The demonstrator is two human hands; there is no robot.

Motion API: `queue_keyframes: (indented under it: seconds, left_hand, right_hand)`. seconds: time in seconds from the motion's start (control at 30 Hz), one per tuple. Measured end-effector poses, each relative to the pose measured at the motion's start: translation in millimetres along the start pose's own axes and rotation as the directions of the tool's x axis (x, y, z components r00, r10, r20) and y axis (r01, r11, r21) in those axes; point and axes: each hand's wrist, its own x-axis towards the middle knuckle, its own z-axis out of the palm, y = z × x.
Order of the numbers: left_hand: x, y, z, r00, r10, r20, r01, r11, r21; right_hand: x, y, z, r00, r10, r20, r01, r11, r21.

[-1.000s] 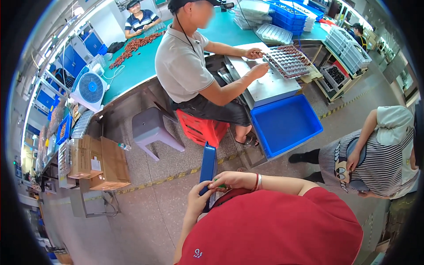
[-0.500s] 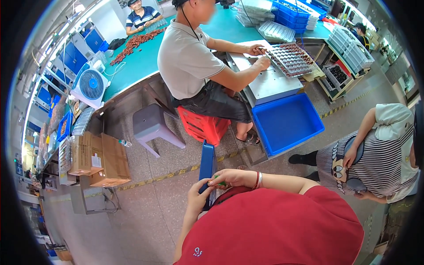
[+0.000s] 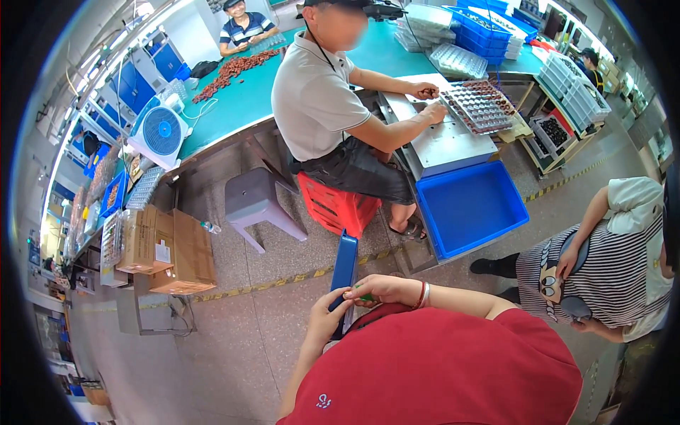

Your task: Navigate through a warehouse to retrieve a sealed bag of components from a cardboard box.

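My left hand grips the lower edge of a thin blue board that stands upright, edge-on, in front of my red shirt. My right hand, with a red band at the wrist, rests against the board's right side and pinches a small green object. What the green object is I cannot make out. The board's face is hidden.
A seated person on a red crate works at a tray of small parts on a metal bench. Nearby are a blue bin, a grey stool, cardboard boxes and a person in stripes at the right.
My hands and the blue board stay almost where they were. The view has shifted slightly, so the seated person sits a little further right in the picture.
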Motion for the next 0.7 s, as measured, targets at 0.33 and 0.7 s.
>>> queue_keyframes:
  seconds: [0.33,0.7]
  left_hand:
    - [0,-7,2,0.998,-0.029,0.048,0.027,0.999,0.039]
    - [5,-9,-6,0.998,0.064,-0.017,-0.064,0.998,0.013]
  right_hand:
    - [-3,2,-3,0.999,-0.004,0.045,0.003,1.000,0.015]
    - [-16,-4,-23,0.974,-0.179,-0.139,0.188,0.981,0.052]
